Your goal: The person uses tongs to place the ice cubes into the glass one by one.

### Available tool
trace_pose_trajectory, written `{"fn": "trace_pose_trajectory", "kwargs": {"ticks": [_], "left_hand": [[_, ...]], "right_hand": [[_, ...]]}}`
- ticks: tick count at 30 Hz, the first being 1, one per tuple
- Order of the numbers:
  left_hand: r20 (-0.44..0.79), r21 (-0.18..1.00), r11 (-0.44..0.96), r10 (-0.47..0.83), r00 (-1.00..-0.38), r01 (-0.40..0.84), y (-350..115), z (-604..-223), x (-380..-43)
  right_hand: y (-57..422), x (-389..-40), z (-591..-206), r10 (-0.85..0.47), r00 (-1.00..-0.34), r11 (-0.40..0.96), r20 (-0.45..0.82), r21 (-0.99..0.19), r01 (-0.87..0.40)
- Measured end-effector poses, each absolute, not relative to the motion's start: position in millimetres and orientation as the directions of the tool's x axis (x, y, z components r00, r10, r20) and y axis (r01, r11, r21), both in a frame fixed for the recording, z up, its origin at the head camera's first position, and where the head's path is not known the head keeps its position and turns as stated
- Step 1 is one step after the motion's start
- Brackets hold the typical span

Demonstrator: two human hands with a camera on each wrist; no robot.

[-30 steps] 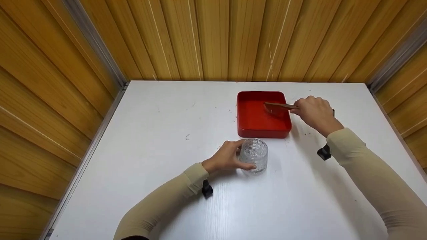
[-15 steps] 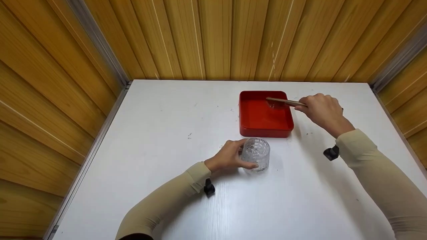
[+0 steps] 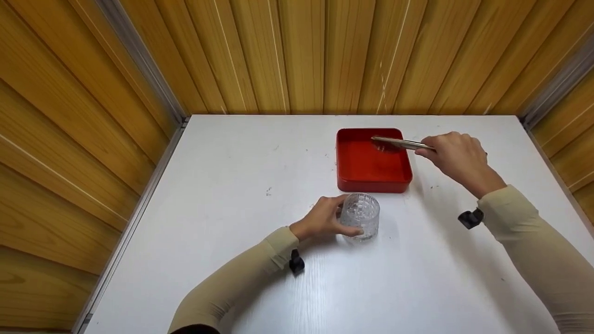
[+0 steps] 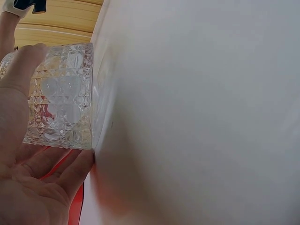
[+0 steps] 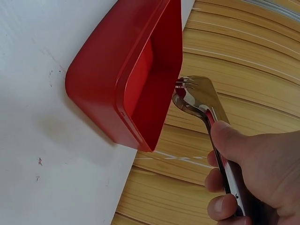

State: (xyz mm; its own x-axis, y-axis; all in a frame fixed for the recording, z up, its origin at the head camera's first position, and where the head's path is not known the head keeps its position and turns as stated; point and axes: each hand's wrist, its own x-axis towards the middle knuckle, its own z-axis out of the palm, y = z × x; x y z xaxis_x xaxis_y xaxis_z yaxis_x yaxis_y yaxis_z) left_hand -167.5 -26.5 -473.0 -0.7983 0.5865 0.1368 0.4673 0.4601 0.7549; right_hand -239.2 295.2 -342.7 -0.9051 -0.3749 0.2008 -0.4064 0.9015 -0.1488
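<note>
My left hand [image 3: 324, 217] grips a clear cut-glass tumbler [image 3: 366, 222] from its left side, thumb in front and fingers behind. The tumbler stands upright on the white table, just in front of a square red box [image 3: 374, 186]. My right hand [image 3: 457, 157] holds a shiny metal fork [image 5: 188, 104] together with a broad-bladed knife [image 5: 209, 91], their handles within the curled fingers. The fork's tines and the blade point left over the box's right rim. In the left wrist view, thumb and fingers lie on both sides of the tumbler's patterned wall.
A white tabletop [image 3: 241, 185] with small dark scuffs lies under everything. Yellow wood-look panels [image 3: 301, 55] rise behind its far edge and along the sides. Black wrist cameras sit below both sleeve cuffs.
My right hand has drawn a little to the right, and the fork and knife have turned slightly over the box. The head view has shifted slightly; my left hand keeps its grip on the tumbler.
</note>
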Motion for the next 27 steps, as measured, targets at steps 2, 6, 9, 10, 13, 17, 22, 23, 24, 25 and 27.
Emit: {"fn": "trace_pose_trajectory", "kwargs": {"ticks": [2,6,9,10,13,17,22,23,24,25,27], "left_hand": [[0.138,0.752,0.460,0.590,-0.796,0.471,-26,-474,-167],[0.141,0.750,0.460,0.592,-0.794,0.476,-26,-474,-168],[0.141,0.757,0.453,0.591,-0.794,0.471,-26,-473,-168],[0.143,0.759,0.450,0.591,-0.794,0.472,-26,-473,-168],[0.150,0.755,0.452,0.587,-0.795,0.476,-27,-472,-168],[0.153,0.737,0.470,0.584,-0.797,0.486,-28,-471,-169],[0.139,0.750,0.463,0.588,-0.797,0.472,-29,-470,-169],[0.138,0.755,0.459,0.589,-0.796,0.470,-29,-470,-169],[0.138,0.756,0.456,0.591,-0.795,0.470,-29,-470,-169],[0.138,0.758,0.452,0.594,-0.792,0.471,-29,-470,-169],[0.138,0.759,0.446,0.601,-0.787,0.474,-28,-470,-168]], "right_hand": [[295,-237,-342,-0.376,-0.903,0.900,0.207,-0.150,-0.409],[295,-232,-341,-0.373,-0.902,0.902,0.216,-0.145,-0.407],[295,-230,-340,-0.379,-0.900,0.900,0.216,-0.142,-0.413],[295,-229,-340,-0.382,-0.898,0.898,0.217,-0.142,-0.416],[294,-227,-340,-0.394,-0.889,0.892,0.233,-0.138,-0.431],[295,-225,-341,-0.408,-0.874,0.884,0.265,-0.122,-0.450],[295,-222,-342,-0.418,-0.871,0.881,0.259,-0.120,-0.458],[296,-221,-342,-0.416,-0.872,0.882,0.257,-0.121,-0.456],[296,-221,-342,-0.414,-0.874,0.883,0.256,-0.122,-0.454],[296,-220,-342,-0.411,-0.875,0.884,0.256,-0.124,-0.452],[297,-218,-341,-0.408,-0.878,0.885,0.252,-0.127,-0.448]]}}
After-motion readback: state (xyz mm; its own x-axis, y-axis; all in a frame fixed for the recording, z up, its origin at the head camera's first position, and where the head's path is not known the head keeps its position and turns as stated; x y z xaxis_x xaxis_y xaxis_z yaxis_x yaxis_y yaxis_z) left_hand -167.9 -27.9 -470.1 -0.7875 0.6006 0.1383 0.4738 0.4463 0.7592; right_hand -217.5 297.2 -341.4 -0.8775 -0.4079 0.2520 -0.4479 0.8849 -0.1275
